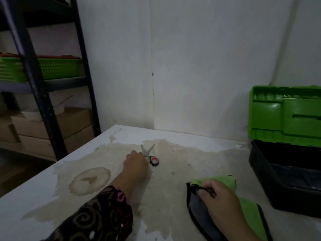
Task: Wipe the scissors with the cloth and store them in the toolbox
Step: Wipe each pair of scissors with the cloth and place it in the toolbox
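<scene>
The scissors [149,154] lie on the stained white table [199,153] with their blades spread apart and pointing away from me; the handles are black and red. My left hand [136,163] rests on them and covers one handle, its fingers closed around it. Nearer me on the right lies the cloth [224,180], green with a dark grey side and black edging. My right hand [218,197] pinches its black edge. The toolbox [271,181] stands open at the right edge, a black tub with a green lid [284,115] raised against the wall.
A black metal shelf rack [40,94] stands left of the table with a green basket [52,68] on it and cardboard boxes [52,129] below. The white wall [191,66] runs close behind the table. A large brown stain covers the table's middle.
</scene>
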The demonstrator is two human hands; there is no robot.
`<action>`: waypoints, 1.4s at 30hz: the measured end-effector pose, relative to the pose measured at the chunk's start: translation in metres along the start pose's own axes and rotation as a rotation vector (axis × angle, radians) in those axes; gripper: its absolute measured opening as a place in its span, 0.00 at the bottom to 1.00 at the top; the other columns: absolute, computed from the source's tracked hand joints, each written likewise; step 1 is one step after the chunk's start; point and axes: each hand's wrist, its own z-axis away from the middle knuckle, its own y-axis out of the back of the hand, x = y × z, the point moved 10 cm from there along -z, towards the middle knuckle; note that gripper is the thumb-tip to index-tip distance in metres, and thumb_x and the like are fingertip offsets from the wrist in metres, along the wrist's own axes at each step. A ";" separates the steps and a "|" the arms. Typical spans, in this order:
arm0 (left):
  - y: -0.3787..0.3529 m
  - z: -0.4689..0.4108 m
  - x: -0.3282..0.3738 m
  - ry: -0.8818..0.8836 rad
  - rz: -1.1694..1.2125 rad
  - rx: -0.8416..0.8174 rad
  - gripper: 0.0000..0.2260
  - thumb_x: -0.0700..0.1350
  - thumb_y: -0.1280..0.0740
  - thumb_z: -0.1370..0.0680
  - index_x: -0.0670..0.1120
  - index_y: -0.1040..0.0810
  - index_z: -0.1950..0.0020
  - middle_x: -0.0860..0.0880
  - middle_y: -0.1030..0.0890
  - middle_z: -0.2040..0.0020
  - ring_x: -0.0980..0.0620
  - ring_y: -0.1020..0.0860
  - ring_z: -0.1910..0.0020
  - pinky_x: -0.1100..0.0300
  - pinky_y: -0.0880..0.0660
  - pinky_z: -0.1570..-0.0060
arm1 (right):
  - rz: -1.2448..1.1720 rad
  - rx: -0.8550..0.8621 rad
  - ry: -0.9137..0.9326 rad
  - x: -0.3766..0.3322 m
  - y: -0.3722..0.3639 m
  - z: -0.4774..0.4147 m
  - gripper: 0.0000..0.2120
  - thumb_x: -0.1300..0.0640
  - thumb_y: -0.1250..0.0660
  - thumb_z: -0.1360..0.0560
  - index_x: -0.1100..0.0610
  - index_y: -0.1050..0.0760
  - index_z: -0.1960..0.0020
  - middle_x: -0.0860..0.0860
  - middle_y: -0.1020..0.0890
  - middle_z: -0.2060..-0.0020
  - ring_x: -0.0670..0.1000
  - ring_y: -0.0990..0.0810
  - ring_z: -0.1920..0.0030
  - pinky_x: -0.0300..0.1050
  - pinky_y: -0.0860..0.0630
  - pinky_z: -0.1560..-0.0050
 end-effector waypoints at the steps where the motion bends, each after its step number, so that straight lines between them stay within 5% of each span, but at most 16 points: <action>1: -0.002 -0.002 0.003 -0.013 -0.074 -0.003 0.14 0.45 0.43 0.20 0.42 0.26 0.39 0.42 0.27 0.39 0.43 0.28 0.40 0.53 0.29 0.42 | -0.040 0.006 -0.013 0.001 0.001 0.000 0.12 0.64 0.28 0.32 0.49 0.27 0.67 0.51 0.19 0.63 0.47 0.22 0.62 0.30 0.31 0.62; 7: -0.005 0.011 0.015 0.023 0.037 -0.193 0.18 0.48 0.38 0.22 0.40 0.26 0.36 0.41 0.22 0.41 0.44 0.23 0.43 0.57 0.29 0.43 | -0.278 0.019 -0.074 0.006 0.009 -0.001 0.10 0.67 0.30 0.30 0.53 0.24 0.64 0.49 0.19 0.67 0.47 0.22 0.64 0.28 0.29 0.67; 12: 0.006 0.072 0.039 0.043 0.756 -0.367 0.02 0.37 0.32 0.27 0.40 0.23 0.60 0.42 0.21 0.65 0.49 0.26 0.72 0.60 0.30 0.69 | -0.458 0.080 -0.129 0.012 0.030 -0.004 0.13 0.68 0.33 0.29 0.50 0.24 0.57 0.52 0.22 0.64 0.54 0.22 0.62 0.49 0.25 0.59; 15: 0.001 0.120 0.066 0.092 1.202 -0.589 0.06 0.32 0.37 0.25 0.41 0.25 0.57 0.44 0.17 0.65 0.52 0.26 0.76 0.62 0.30 0.76 | -0.483 0.131 -0.087 0.003 0.057 -0.005 0.15 0.68 0.34 0.29 0.47 0.21 0.59 0.49 0.19 0.63 0.50 0.21 0.62 0.42 0.24 0.61; 20: -0.002 0.164 0.103 0.095 1.500 -0.698 0.09 0.31 0.42 0.24 0.43 0.28 0.57 0.47 0.18 0.68 0.55 0.28 0.80 0.65 0.31 0.79 | -0.456 -0.039 -0.055 -0.011 0.060 0.008 0.09 0.65 0.34 0.28 0.55 0.18 0.59 0.48 0.15 0.59 0.46 0.18 0.57 0.34 0.25 0.57; 26: -0.011 0.169 0.109 0.088 1.556 -0.658 0.08 0.30 0.42 0.24 0.42 0.30 0.55 0.46 0.17 0.69 0.54 0.29 0.81 0.65 0.32 0.81 | -0.608 -0.246 -0.062 -0.010 0.050 0.015 0.04 0.57 0.30 0.30 0.55 0.18 0.57 0.53 0.16 0.59 0.49 0.19 0.57 0.44 0.23 0.53; 30: -0.012 0.171 0.114 0.016 1.471 -0.669 0.03 0.34 0.38 0.23 0.41 0.27 0.54 0.49 0.17 0.69 0.55 0.29 0.80 0.66 0.33 0.80 | -0.379 -0.217 0.063 -0.017 0.053 0.013 0.16 0.70 0.31 0.34 0.49 0.19 0.59 0.53 0.18 0.54 0.45 0.19 0.56 0.34 0.25 0.58; 36: -0.007 0.163 0.105 -0.067 1.270 -0.547 0.13 0.43 0.32 0.25 0.46 0.21 0.70 0.40 0.24 0.67 0.54 0.34 0.81 0.66 0.38 0.80 | -0.295 -0.223 0.097 -0.013 0.055 0.010 0.17 0.70 0.30 0.33 0.46 0.19 0.62 0.49 0.19 0.57 0.44 0.20 0.56 0.36 0.25 0.54; 40: -0.005 0.160 0.098 -0.081 1.172 -0.535 0.14 0.44 0.31 0.26 0.46 0.20 0.72 0.37 0.24 0.64 0.51 0.34 0.79 0.64 0.39 0.78 | -0.407 -0.014 -0.007 0.003 0.086 0.000 0.08 0.64 0.30 0.30 0.51 0.19 0.57 0.49 0.18 0.59 0.46 0.20 0.58 0.30 0.26 0.60; 42: -0.006 0.161 0.097 -0.085 1.139 -0.530 0.14 0.44 0.31 0.26 0.46 0.20 0.72 0.37 0.23 0.65 0.51 0.33 0.79 0.64 0.38 0.78 | -0.256 0.161 -0.003 0.007 0.110 -0.002 0.08 0.64 0.31 0.29 0.51 0.21 0.57 0.49 0.18 0.59 0.47 0.20 0.57 0.32 0.26 0.59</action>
